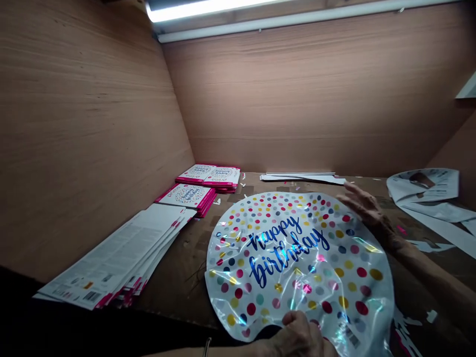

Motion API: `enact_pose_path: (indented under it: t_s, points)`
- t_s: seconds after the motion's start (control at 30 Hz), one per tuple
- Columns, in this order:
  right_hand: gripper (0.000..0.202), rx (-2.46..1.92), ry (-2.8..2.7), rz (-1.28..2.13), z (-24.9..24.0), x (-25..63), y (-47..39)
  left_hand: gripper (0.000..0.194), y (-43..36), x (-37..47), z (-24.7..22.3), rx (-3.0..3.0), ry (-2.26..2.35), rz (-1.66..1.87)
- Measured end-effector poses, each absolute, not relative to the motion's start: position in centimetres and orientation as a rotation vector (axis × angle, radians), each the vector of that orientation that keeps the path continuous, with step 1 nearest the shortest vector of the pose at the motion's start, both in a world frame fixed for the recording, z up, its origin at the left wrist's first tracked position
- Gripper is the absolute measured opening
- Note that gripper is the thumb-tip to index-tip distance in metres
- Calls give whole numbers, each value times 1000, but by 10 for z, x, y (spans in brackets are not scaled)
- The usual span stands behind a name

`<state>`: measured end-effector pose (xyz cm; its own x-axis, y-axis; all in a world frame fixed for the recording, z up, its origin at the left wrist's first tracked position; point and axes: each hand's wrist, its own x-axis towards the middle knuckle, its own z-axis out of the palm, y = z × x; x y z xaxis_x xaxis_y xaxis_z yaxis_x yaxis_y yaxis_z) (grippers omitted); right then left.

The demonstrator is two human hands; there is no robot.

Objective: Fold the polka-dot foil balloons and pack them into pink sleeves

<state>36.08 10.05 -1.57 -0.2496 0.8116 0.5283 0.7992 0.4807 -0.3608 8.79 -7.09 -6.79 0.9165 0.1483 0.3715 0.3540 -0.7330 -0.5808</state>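
Note:
A flat round foil balloon, white with coloured dots and blue "happy birthday" lettering, lies on the brown cardboard work surface. At its near edge my left hand is closed, pinching the foil at the bottom. My right hand is over the far right edge of the balloon, its fingers spread and slightly blurred.
Printed flat card sleeves fan out at the left. Behind them sit stacks of pink-edged packets. White strips lie near the back wall, and a curled white sheet is at the right. Paper scraps are scattered about.

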Motion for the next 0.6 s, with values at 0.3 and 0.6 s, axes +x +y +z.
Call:
enact_pose_path:
  t_s: [0.3, 0.6]
  points:
    - [39, -921, -2328, 92, -70, 381, 16, 38, -78, -36, -23, -2699, -926, -493]
    - [26, -1168, -2051, 654, -69, 406, 29, 28, -76, -57, -29, -2852, -952, -996]
